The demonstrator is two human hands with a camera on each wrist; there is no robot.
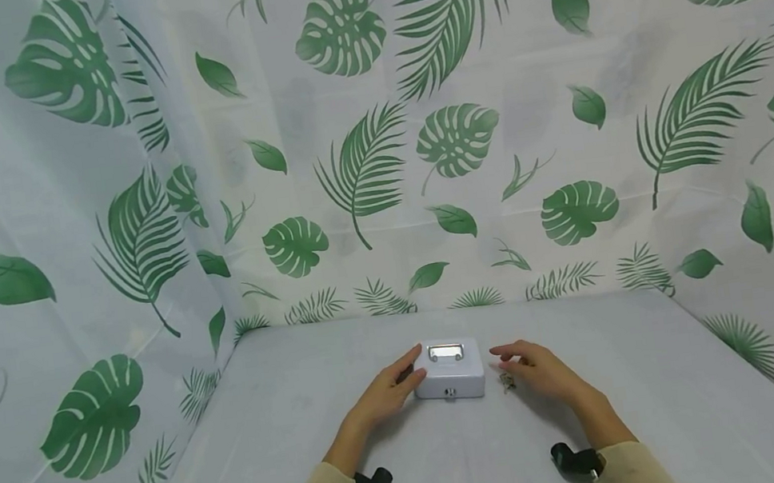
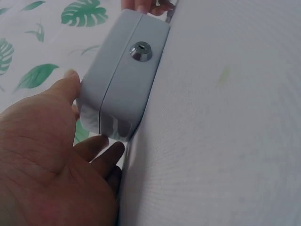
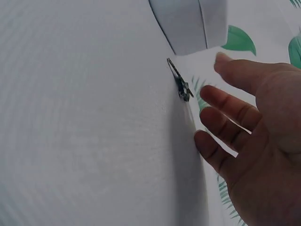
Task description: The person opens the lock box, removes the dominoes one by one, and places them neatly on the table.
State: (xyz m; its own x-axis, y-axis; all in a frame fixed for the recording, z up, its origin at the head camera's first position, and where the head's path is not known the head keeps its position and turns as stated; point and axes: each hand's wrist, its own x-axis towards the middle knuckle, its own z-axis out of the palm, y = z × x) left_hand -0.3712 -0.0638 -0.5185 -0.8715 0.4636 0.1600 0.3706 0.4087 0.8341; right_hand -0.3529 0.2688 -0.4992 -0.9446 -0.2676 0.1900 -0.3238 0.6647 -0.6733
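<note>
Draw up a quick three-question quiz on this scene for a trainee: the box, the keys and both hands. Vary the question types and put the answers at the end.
1. Fill the gap: the keys lie on the table, nearer the ____ hand.

2. True or false: the lid of the box is closed.

3. Multiple choice: what does the left hand touch?
A) the keys
B) the box
C) the lock

Key:
1. right; the right hand is the one beside them.
2. True.
3. B.
</note>
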